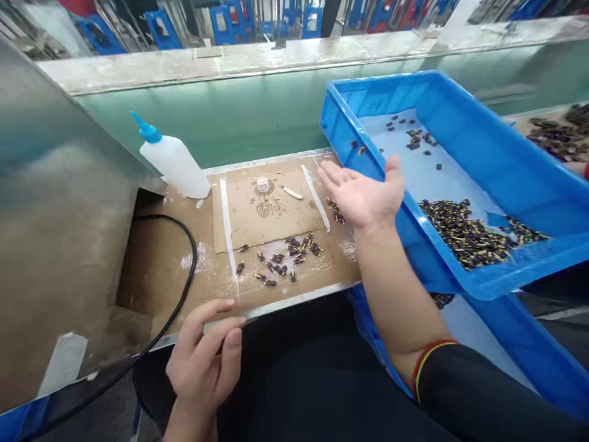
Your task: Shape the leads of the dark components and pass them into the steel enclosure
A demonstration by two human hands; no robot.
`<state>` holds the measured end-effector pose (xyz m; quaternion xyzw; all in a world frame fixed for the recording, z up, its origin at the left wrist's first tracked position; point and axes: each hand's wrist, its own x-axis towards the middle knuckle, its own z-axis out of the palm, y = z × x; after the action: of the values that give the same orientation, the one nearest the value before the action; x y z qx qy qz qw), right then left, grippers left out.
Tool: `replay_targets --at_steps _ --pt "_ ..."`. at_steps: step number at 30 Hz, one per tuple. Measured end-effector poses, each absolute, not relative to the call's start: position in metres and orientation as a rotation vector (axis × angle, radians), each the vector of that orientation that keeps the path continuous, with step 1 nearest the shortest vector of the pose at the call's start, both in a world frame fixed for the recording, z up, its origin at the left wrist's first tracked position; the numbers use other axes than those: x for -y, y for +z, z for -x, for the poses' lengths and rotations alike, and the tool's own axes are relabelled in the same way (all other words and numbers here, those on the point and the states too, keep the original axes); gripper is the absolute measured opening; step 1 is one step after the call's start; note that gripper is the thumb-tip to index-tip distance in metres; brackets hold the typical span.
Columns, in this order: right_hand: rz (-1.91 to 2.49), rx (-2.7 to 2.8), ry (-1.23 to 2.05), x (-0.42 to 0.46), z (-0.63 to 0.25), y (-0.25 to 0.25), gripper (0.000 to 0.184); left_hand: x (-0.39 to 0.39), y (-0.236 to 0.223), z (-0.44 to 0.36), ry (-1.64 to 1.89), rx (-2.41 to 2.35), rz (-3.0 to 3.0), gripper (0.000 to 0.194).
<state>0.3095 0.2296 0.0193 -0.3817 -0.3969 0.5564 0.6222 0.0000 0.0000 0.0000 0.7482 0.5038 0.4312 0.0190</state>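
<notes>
Head camera caught your right hand palm up in front of the blue tray's left wall, its thumb spread well away from its other fingers. Your left hand was by the near edge of the worktop, fingers loosely curled, the thumb tip and index tip apart. Small dark pieces with yellow ends lay loose on the worktop, along the near edge of a cardboard sheet; more lay just beside your right hand, and a heap covered the tray's near end. Your white bottle stood left of the sheet.
</notes>
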Motion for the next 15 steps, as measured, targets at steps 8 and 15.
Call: replay_targets --at_steps 8,15 --pt "1.265 1.400 0.842 -0.157 -0.279 -0.032 0.020 -0.024 -0.020 -0.008 1.168 -1.582 -2.365 0.017" --pt "1.422 1.659 0.378 -0.173 -0.305 -0.020 0.018 -0.097 -0.013 -0.047 0.749 -1.361 -2.684 0.022"
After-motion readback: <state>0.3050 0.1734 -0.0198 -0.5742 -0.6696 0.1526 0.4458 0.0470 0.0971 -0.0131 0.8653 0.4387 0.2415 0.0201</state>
